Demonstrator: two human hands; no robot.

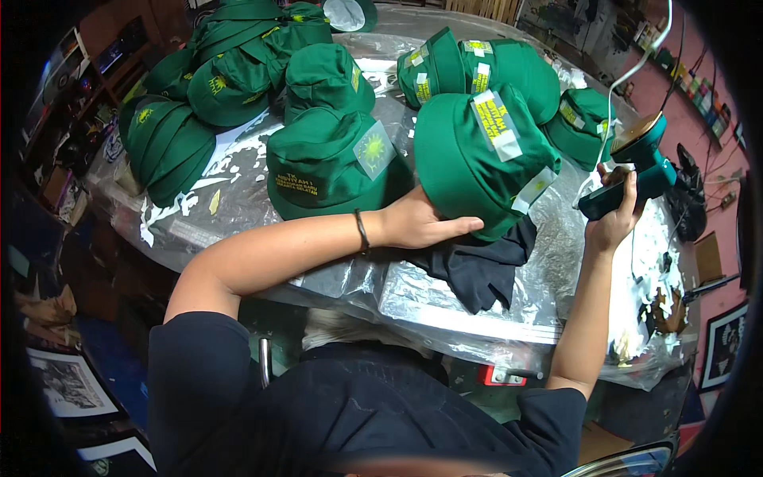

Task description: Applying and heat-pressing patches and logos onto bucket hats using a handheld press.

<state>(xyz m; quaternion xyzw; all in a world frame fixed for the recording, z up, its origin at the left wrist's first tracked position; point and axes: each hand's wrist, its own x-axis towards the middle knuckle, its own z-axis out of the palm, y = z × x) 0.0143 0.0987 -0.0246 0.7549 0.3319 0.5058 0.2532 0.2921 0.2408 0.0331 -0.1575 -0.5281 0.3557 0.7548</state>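
Note:
My left hand (417, 223) grips the brim of a green bucket hat (477, 155), its fingers hidden inside or behind it. Yellow lettering under clear film and a strip of whitish tape shows on this hat's crown, and a second film patch sits lower right. A black cloth (477, 268) lies beneath the hat. Raised at the right, my right hand (620, 217) is closed around the handle of a teal handheld iron (632, 173), whose gold-coloured plate faces up. Just left of the held hat, another green bucket hat (328, 155) carries a film square over a yellow emblem.
Stacked green hats (167, 146) fill the table's back left. More film-patched hats (506, 71) stand behind the held one. White scraps (656, 286) litter the plastic-covered table (351, 286). A white cord (632, 68) hangs near the iron. A red power strip (506, 375) sits below the front edge.

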